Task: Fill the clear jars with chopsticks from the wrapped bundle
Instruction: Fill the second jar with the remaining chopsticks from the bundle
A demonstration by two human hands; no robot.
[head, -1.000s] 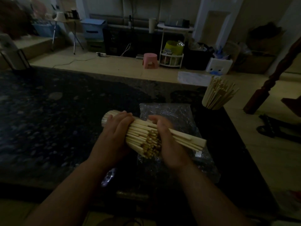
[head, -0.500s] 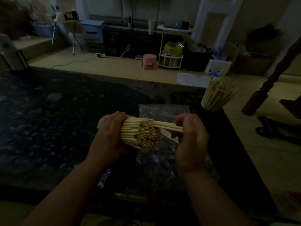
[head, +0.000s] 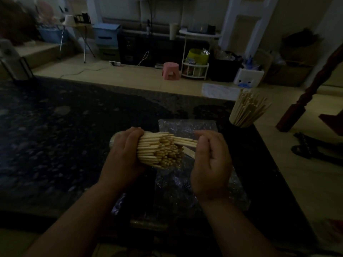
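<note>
table (head: 55, 145): dark speckled top, takes up most of the frame's left and middle
plastic wrap (head: 187, 127): spread flat under both hands, probably to catch strays
jar (head: 243, 115): right of centre, already crammed with chopsticks
bundle (head: 157, 149): dead centre, held sideways so sticks slide out endwise
left hand (head: 124, 154): wrapped tight round the bundle
right hand (head: 211, 160): curled round a few sticks (head: 185, 140), pulling them free I reckon
</note>
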